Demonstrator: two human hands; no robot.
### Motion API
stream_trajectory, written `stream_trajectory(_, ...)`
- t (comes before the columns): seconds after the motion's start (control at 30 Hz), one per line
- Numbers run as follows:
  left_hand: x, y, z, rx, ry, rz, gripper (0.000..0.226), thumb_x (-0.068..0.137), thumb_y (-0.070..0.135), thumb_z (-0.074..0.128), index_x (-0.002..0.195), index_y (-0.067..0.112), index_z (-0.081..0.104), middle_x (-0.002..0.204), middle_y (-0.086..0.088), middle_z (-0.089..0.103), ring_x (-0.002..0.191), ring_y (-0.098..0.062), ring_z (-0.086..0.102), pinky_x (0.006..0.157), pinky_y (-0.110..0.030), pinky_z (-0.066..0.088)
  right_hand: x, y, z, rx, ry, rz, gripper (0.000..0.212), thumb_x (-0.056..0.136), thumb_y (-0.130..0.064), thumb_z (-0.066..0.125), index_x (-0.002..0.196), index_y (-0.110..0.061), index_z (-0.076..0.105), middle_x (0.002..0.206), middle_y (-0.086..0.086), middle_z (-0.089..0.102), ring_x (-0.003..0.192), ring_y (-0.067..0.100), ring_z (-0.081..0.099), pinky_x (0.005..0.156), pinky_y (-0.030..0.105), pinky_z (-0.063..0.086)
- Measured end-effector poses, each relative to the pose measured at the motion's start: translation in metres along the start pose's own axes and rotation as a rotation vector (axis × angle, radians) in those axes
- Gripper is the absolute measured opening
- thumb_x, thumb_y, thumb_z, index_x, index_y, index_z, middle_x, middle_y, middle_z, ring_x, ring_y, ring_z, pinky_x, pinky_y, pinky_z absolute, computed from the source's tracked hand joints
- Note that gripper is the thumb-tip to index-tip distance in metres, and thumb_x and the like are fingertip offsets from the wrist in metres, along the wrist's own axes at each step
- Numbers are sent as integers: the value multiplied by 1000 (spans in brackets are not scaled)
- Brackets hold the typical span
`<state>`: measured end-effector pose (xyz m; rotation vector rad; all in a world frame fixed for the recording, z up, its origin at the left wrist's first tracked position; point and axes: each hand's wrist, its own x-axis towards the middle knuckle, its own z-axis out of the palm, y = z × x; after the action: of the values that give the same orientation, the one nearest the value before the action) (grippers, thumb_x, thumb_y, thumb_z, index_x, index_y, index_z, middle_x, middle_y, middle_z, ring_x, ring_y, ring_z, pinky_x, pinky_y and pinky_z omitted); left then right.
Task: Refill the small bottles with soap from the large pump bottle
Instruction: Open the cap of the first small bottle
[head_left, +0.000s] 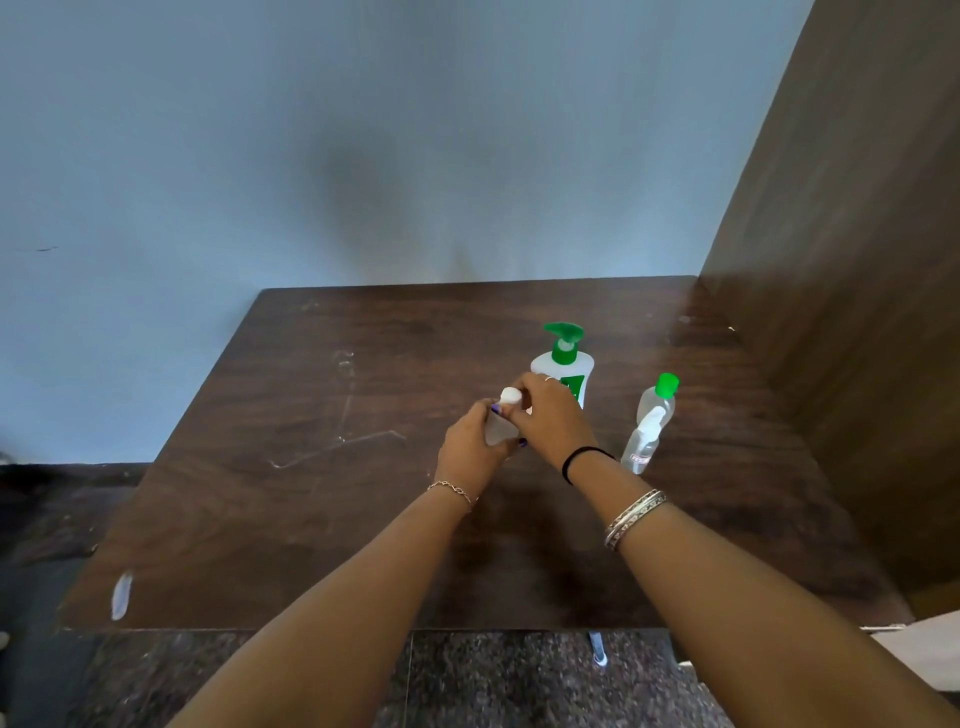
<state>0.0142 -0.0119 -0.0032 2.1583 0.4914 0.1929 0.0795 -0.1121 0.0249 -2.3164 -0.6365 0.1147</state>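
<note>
Hands meet just right of the frame's centre, over a dark wooden worktop (322, 415). A small translucent bottle (497, 427) is gripped round its body by the left hand (470, 441), fingers curled about it, while its white cap (510, 397) is pinched from above by the fingers of the right hand (550, 415); whether the cap is being loosened or tightened cannot be told. Directly behind the hands, the large pump bottle (563, 371) with its green pump head stands upright. To the right of it a clear bottle with a green cap (658, 402) is seen, and just in front of that a clear spray bottle (643, 441), the two overlapping in the view so that contact cannot be judged. The small bottle is judged to be light, thin-walled and easily squeezed, so a hold low on the body is best kept gentle, lest soap be forced out once the cap is off. Smooth plastic is likely to turn slippery if soap is spilled on it. The pump bottle is judged heavier and stable; it is best steadied at the shoulder and pressed at the pump head.
</note>
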Motion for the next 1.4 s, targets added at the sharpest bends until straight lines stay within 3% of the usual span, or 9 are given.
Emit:
stream_trajectory(0.1,-5,8,-7,-62,42,24,35,73,23,74,102,12,57,92,-1,62,81,-15,54,69,-25,41,-1,-10,-11,-60,-54,-15,28,88,-35,59,97,-9,55,92,9,63,84,23,58,74,40,51)
stream_trajectory(0.37,-10,13,-21,46,-13,19,45,70,32,76,109,16,61,100,-3,68,93,-20,61,83,-33,48,-2,-27,-27,-148,-161,-38,24,90,-28,57,93,-5,56,97,14,63,81,20,50,68,28,37)
stream_trajectory(0.7,-22,18,-34,156,-75,70,34,73,32,72,102,17,61,94,-3,67,89,-20,61,81,-39,50,-16,-28,-37,-73,-189,-121,21,89,-22,59,85,-1,57,83,12,59,77,20,50,69,33,41)
stream_trajectory(0.87,-26,22,-37,177,-107,102,35,75,31,71,103,11,61,94,-8,66,88,-23,60,81,-39,49,-21,-29,-42,-20,-209,-126,25,88,-22,62,95,1,62,90,14,63,79,17,51,76,36,46)
stream_trajectory(1.03,-26,16,-47,102,-225,101,39,73,23,75,107,7,62,101,-11,69,92,-22,62,89,-40,49,-27,-32,-50,0,-306,-220,23,88,-5,58,110,-7,67,107,5,66,89,10,52,74,11,39)
stream_trajectory(1.13,-28,17,-49,74,-228,82,44,74,21,74,113,6,59,107,-11,67,99,-24,62,93,-40,48,-27,-37,-54,46,-373,-243,34,85,2,57,116,-11,63,115,4,62,93,13,53,81,20,44)
stream_trajectory(1.23,-28,18,-50,77,-202,82,40,73,24,74,107,7,61,102,-10,67,96,-23,61,90,-38,49,-27,-40,-52,29,-369,-147,31,85,-18,63,116,-13,58,114,5,59,91,15,53,82,26,47)
stream_trajectory(1.33,-29,19,-51,80,-187,74,38,74,25,74,107,11,63,100,-7,67,94,-20,61,88,-34,48,-26,-43,-48,-164,-279,-66,27,87,-41,60,82,-15,55,80,-2,53,74,13,49,65,22,42)
stream_trajectory(1.4,-30,19,-50,87,-186,78,35,73,26,74,103,11,63,97,-5,67,91,-19,60,85,-32,48,-26,-46,-47,-242,-265,-62,29,87,-40,59,76,-15,50,77,0,50,71,15,47,60,23,36)
